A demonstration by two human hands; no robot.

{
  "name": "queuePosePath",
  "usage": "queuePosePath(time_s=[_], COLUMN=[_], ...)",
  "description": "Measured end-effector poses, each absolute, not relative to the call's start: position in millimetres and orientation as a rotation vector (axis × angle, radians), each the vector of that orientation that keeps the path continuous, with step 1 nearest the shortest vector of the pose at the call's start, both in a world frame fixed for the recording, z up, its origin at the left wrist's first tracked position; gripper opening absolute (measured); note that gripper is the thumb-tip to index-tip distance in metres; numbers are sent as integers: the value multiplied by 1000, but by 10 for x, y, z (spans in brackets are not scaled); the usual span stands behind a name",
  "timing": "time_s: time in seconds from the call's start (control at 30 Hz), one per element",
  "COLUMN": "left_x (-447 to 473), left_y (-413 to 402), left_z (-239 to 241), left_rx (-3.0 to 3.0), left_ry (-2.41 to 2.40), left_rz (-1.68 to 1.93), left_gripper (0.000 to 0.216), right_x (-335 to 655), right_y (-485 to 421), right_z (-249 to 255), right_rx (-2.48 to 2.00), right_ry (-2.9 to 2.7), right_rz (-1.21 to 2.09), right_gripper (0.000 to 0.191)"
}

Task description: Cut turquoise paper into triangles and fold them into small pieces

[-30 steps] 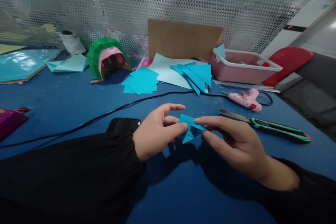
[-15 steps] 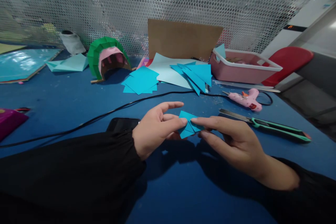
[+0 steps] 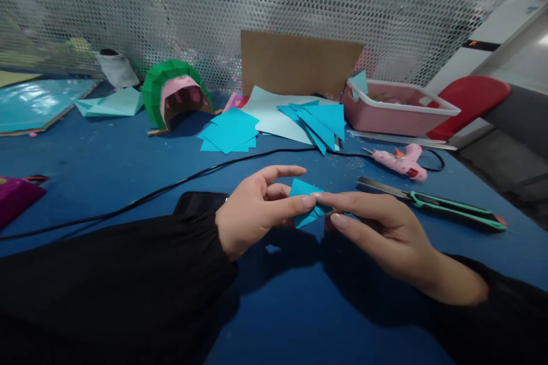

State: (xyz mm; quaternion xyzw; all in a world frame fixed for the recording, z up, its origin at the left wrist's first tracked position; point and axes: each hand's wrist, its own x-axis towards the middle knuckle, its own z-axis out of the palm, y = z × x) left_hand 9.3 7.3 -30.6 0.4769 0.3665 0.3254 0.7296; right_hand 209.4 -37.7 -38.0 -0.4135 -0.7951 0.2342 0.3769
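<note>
A small folded piece of blue paper (image 3: 305, 188) is held up between my two hands, above the blue table. My left hand (image 3: 261, 205) pinches it, thumb on top and fingers beneath. The index finger and thumb of my right hand (image 3: 389, 234) are closed on its right edge, and the two hands touch there. Part of the fold is hidden under my fingers. Behind lie a stack of blue paper squares (image 3: 233, 130) and several folded blue paper triangles (image 3: 321, 120), the latter on a pale sheet (image 3: 274, 117).
A box cutter (image 3: 454, 211) with its blade out and a pink glue gun (image 3: 405, 161) lie right. The black cord (image 3: 205, 170) crosses the table. A phone (image 3: 199, 203) is by my left sleeve. Behind stand a green paper arch (image 3: 171, 77), a cardboard sheet (image 3: 299, 63) and a pink basket (image 3: 394, 117).
My left thumb has slid right along the folded paper until it meets my right index finger. The paper has tilted slightly. Everything on the table stays put.
</note>
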Motion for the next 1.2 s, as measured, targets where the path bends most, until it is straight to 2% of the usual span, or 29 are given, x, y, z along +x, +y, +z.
queuePosePath(time_s=[0.13, 0.33, 0.43, 0.53, 0.7, 1.03, 1.2], left_x=[94, 85, 82, 81, 83, 82, 91], left_y=[68, 40, 21, 1, -25, -17, -2], left_z=[-315, -281, -266, -258, -248, -252, -254], left_rx=[1069, 1283, 1355, 1420, 1496, 1465, 1436], left_ry=[804, 869, 857, 829, 828, 840, 837], left_rz=[716, 688, 691, 688, 657, 626, 654], left_gripper=[52, 45, 40, 38, 30, 25, 21], right_x=[2090, 2045, 2027, 2011, 1994, 2006, 2011], right_y=[-363, -367, -362, -342, -312, -317, -326], right_z=[-356, -375, -387, -378, -341, -361, -367], right_rx=[-1055, -1128, -1157, -1214, -1194, -1227, -1214], right_ry=[-1960, -1764, -1735, -1785, -1891, -1928, -1902], right_rz=[763, 940, 945, 905, 806, 866, 902], right_gripper=[32, 23, 23, 14, 18, 26, 21])
